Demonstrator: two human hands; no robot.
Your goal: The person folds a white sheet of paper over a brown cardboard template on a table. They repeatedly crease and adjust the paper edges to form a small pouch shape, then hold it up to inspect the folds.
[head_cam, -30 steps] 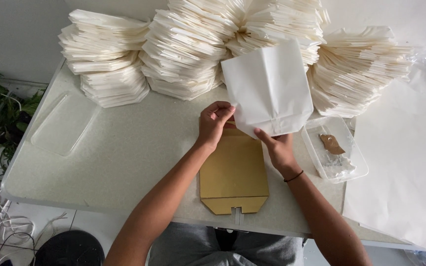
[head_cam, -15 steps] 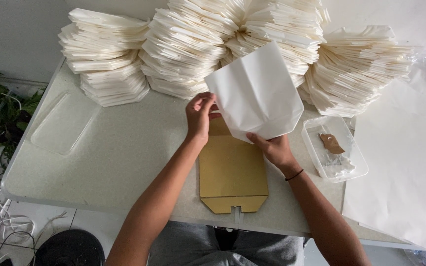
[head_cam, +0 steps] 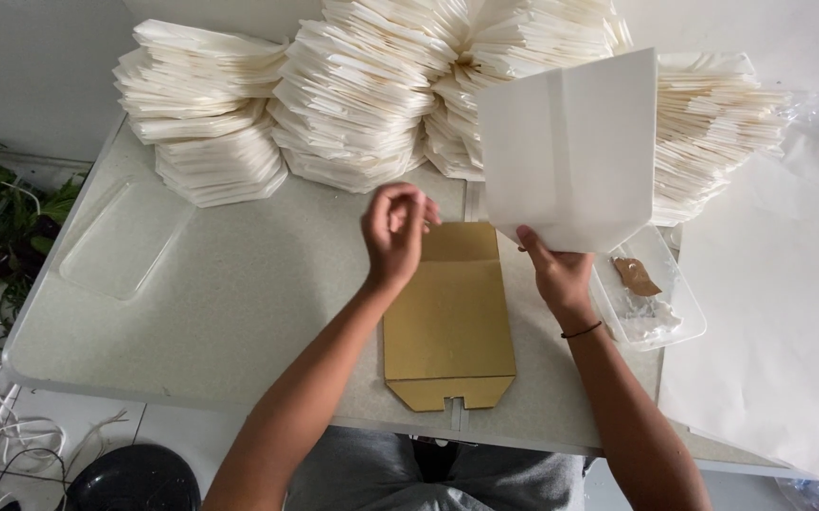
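Paper bag raised in right hand

White folded bag (head_cam: 570, 151) held upright above tabletop (head_cam: 239, 293), long axis vertical, right hand (head_cam: 553, 274) pinching its bottom edge. Left hand (head_cam: 395, 232) loosely curled, empty, just left. Gold cardboard template (head_cam: 447, 322) flat below, between both hands.

Tray (head_cam: 667, 312) right of template (head_cam: 447, 322)

We see a pale speckled table (head_cam: 239, 312). On it lie big stacks of folded white paper bags (head_cam: 362, 95) at the back, a flat gold card (head_cam: 447, 322) in the middle, a clear lid (head_cam: 125, 237), a clear tray (head_cam: 660, 322), and large white paper sheets (head_cam: 769, 331).
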